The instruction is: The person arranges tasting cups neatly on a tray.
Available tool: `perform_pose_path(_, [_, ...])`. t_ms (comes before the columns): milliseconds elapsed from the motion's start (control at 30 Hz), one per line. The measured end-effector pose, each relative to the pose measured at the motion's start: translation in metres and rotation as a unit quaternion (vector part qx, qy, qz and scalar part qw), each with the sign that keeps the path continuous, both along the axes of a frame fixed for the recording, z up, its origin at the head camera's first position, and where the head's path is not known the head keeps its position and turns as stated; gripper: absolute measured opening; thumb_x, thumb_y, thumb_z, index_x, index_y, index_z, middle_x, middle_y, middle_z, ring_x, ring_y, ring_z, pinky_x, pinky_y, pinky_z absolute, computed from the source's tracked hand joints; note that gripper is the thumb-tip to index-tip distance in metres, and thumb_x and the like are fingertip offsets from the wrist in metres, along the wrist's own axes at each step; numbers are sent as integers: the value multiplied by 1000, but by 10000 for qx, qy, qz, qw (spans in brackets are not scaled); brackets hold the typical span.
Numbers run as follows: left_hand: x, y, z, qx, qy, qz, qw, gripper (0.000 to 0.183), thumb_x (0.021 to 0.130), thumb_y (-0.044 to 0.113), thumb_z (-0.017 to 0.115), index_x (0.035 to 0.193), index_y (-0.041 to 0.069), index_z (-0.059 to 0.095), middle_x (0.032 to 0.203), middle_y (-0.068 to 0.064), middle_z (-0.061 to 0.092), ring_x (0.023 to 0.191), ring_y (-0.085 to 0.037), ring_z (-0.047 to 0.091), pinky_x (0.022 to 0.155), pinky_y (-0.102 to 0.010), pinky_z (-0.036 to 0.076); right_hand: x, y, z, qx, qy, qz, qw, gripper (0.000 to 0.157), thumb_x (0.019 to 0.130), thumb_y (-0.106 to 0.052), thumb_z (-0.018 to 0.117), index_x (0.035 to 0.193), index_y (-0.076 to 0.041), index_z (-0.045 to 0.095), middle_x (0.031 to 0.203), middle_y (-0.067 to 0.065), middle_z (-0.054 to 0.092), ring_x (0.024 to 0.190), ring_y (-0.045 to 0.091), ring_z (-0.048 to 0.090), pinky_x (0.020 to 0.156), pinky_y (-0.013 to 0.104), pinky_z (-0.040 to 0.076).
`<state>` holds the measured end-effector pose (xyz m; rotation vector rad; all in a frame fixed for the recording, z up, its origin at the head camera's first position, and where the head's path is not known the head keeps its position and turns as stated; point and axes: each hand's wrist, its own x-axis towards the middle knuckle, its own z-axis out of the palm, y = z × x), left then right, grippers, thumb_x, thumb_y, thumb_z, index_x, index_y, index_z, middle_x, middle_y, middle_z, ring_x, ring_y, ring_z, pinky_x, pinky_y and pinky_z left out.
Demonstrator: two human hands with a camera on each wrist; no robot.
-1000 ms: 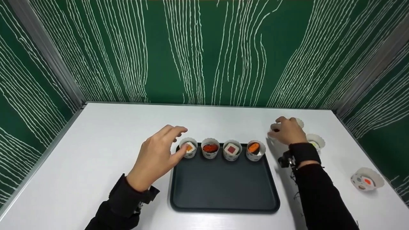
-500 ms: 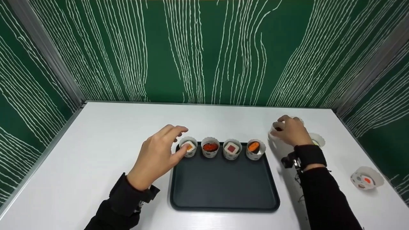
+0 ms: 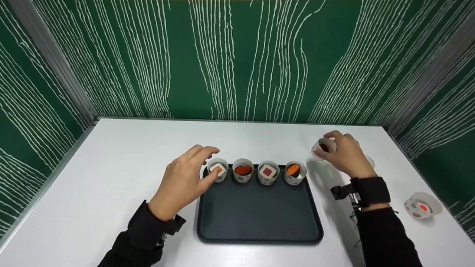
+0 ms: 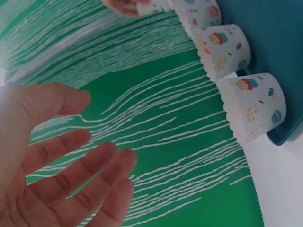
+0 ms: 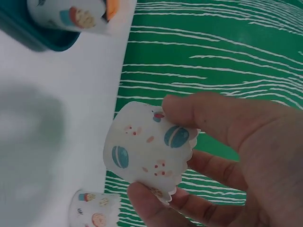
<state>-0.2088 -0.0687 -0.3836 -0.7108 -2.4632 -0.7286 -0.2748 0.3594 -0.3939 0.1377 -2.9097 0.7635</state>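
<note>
Between thumb and fingers my right hand [image 3: 345,154] holds a white patterned paper baking cup [image 5: 147,146] by its sides. Something dark lies inside this cup, and in the right wrist view it is tilted and off the table. My left hand [image 3: 182,181] hovers by the tray's left end, fingers apart and gently bent, nothing in them. Its thumb overlaps the leftmost cup [image 3: 222,178] in the head view; in the left wrist view the hand is apart from the cups. Several such cups stand along the far edge of the dark tray [image 3: 259,215], each with a sushi-like piece.
At the right of the white table [image 3: 122,167] stands a cup [image 3: 417,207] with a white and orange-red piece. Another cup [image 3: 370,161] shows partly behind the right hand. Green walls [image 3: 256,74] with white lines enclose the table's back and sides.
My right hand has lifted the cup from the table and shifted slightly right, so the cup shows more clearly. The left hand stays where it was.
</note>
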Motion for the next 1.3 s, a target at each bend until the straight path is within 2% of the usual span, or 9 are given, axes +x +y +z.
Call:
perform_pose_path(367, [0, 2, 0, -41, 67, -36, 10000, 35, 95, 18, 80, 129, 15, 72, 108, -1, 72, 87, -19, 72, 68, -37, 59, 29, -18, 15, -135, 351, 166, 9992, 58, 101, -38, 73, 144, -1, 59, 121, 27, 62, 101, 39, 58, 85, 49, 44])
perform_pose_path(533, [1, 2, -1, -30, 63, -64, 10000, 37, 95, 17, 81, 130, 15, 71, 108, -2, 72, 85, -20, 72, 67, -37, 59, 41, -28, 20, -254, 361, 256, 9987, 57, 101, -41, 74, 143, -6, 61, 128, 25, 63, 107, 41, 65, 88, 49, 49])
perform_pose_path(767, [2, 3, -1, -64, -17, -125, 9999, 42, 95, 21, 82, 134, 14, 70, 110, -3, 72, 85, -20, 72, 68, -35, 58, 51, -41, 24, -331, 554, 491, 9967, 54, 99, -39, 77, 139, -5, 64, 130, 23, 69, 105, 41, 72, 89, 53, 56])
perform_pose_path(1000, [4, 5, -1, -170, -48, -193, 9997, 47, 94, 25, 84, 137, 14, 68, 116, -4, 73, 70, -12, 60, 63, -29, 52, 57, -54, 26, -434, 438, 682, 9958, 54, 99, -38, 78, 141, -7, 64, 130, 19, 69, 109, 40, 73, 90, 51, 57])
perform_pose_path(1167, [6, 8, -2, -201, -51, -335, 9992, 50, 93, 28, 85, 138, 14, 68, 118, -4, 73, 73, -11, 63, 63, -26, 52, 60, -65, 26, -499, 400, 779, 9949, 53, 98, -38, 80, 140, -10, 65, 128, 18, 68, 109, 38, 75, 87, 45, 59])
perform_pose_path(1300, [9, 12, -3, -171, -152, -406, 9989, 51, 92, 29, 86, 137, 14, 68, 119, -3, 73, 77, -13, 67, 66, -28, 55, 65, -75, 26, -616, 301, 870, 9938, 54, 97, -39, 81, 141, -12, 64, 127, 16, 68, 111, 37, 75, 88, 46, 60])
